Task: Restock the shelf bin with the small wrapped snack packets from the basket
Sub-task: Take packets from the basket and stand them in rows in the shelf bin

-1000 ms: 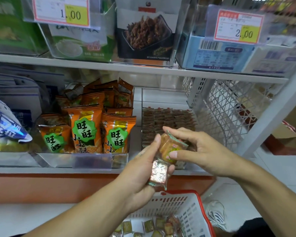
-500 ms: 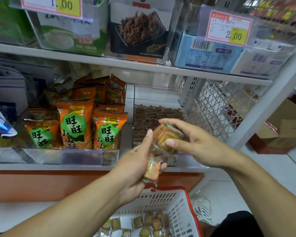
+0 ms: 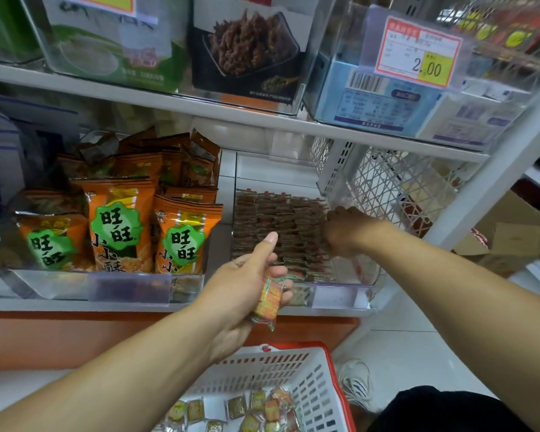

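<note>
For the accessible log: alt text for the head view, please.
A person's right hand reaches into a clear shelf bin of small brown packets, while the left hand grips an orange wrapped snack packet over a red-rimmed white basket holding more. Orange snack bags stand to the left.

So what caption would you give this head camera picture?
Right hand reaches into the shelf bin while left hand holds snack packets above the basket.

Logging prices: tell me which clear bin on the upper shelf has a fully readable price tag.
The rightmost bin, holding pale blue boxes: its tag reads 2.00; the other tag is cut off by the frame's top edge.
</note>
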{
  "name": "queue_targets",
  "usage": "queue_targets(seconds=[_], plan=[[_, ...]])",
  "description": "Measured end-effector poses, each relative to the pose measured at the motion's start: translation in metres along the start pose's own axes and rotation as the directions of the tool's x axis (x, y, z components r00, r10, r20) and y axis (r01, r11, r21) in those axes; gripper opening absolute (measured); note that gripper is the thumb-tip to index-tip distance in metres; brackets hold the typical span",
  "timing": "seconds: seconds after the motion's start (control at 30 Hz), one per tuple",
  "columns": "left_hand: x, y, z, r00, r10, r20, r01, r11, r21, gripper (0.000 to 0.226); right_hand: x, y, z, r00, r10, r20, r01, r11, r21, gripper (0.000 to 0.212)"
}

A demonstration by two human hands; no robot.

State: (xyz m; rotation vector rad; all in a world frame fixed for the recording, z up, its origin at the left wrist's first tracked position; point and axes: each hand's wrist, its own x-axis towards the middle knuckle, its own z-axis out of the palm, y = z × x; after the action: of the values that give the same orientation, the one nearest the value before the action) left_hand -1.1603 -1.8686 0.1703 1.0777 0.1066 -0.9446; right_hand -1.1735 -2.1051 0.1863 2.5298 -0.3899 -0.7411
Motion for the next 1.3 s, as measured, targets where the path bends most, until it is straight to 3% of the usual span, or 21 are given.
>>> queue_targets(seconds=[0.13, 0.3, 0.57, 0.63, 0.67, 0.73, 0.77, 0.8, 0.87, 0.93, 0.97, 1.13, 1.2, 1.3], plan=[[0.003, -0.001, -0.001, 1.000, -0.010, -0.026, 0.011, 1.000, 0.007, 0.060, 0.006, -0.004, 0.018, 0.998, -0.004, -0.059, -0.001, 0.997, -0.083, 0.056], [0.003, 0.000, -0.003, 0.998, -0.043, -0.046, 0.043, 0.999, 0.003, 0.059, 0.011, -0.012, 0.032, 0.992, 0.122, -0.036, -0.125, 0.982, -0.141, 0.071], [-0.005, 0.014, -0.004, 0.986, -0.167, -0.009, 0.164, 0.977, -0.138, 0.049, 0.006, -0.020, 0.016, 0.984, 0.177, -0.013, -0.176, 0.966, -0.192, 0.066], [-0.009, 0.020, -0.006, 0.984, -0.179, -0.001, 0.175, 0.969, -0.177, 0.054, -0.013, -0.025, -0.001, 0.975, 0.186, -0.118, -0.200, 0.972, -0.121, 0.064], [-0.010, 0.022, -0.006, 0.985, -0.175, -0.004, 0.171, 0.966, -0.194, 0.056, -0.026, -0.029, -0.011, 0.953, 0.181, -0.243, -0.191, 0.981, -0.020, 0.060], [-0.013, 0.026, -0.006, 0.987, -0.162, -0.013, 0.156, 0.964, -0.216, 0.060, -0.060, -0.042, -0.027, 0.809, 0.205, -0.551, -0.048, 0.957, 0.285, 0.046], [-0.013, 0.028, -0.007, 0.988, -0.155, -0.015, 0.148, 0.964, -0.221, 0.062, -0.079, -0.051, -0.035, 0.726, 0.233, -0.647, 0.129, 0.878, 0.461, 0.042], [-0.014, 0.029, -0.007, 0.988, -0.152, -0.007, 0.146, 0.963, -0.228, 0.064, -0.099, -0.061, -0.039, 0.693, 0.216, -0.687, 0.324, 0.759, 0.565, 0.044], [-0.016, 0.032, -0.009, 0.987, -0.157, 0.038, 0.161, 0.956, -0.245, 0.068, -0.130, -0.083, -0.040, 0.698, 0.026, -0.715, 0.527, 0.657, 0.539, 0.055], [-0.019, 0.037, -0.014, 0.985, -0.161, 0.064, 0.172, 0.953, -0.249, 0.064, -0.140, -0.099, -0.028, 0.715, -0.082, -0.694, 0.559, 0.663, 0.498, 0.063], [-0.020, 0.039, -0.016, 0.985, -0.160, 0.067, 0.171, 0.955, -0.244, 0.060, -0.139, -0.103, -0.021, 0.717, -0.066, -0.694, 0.556, 0.655, 0.512, 0.063], [-0.028, 0.044, -0.017, 0.981, -0.150, 0.123, 0.172, 0.966, -0.193, 0.047, -0.126, -0.111, -0.002, 0.600, 0.183, -0.779, 0.654, 0.448, 0.609, 0.033], [-0.028, 0.044, -0.020, 0.977, -0.145, 0.158, 0.169, 0.973, -0.157, 0.053, -0.121, -0.109, -0.001, 0.642, 0.308, -0.702, 0.676, 0.206, 0.708, 0.026], [-0.029, 0.044, -0.021, 0.974, -0.131, 0.185, 0.151, 0.983, -0.103, 0.052, -0.116, -0.109, -0.008, 0.819, 0.372, -0.437, 0.564, -0.383, 0.732, 0.023]])
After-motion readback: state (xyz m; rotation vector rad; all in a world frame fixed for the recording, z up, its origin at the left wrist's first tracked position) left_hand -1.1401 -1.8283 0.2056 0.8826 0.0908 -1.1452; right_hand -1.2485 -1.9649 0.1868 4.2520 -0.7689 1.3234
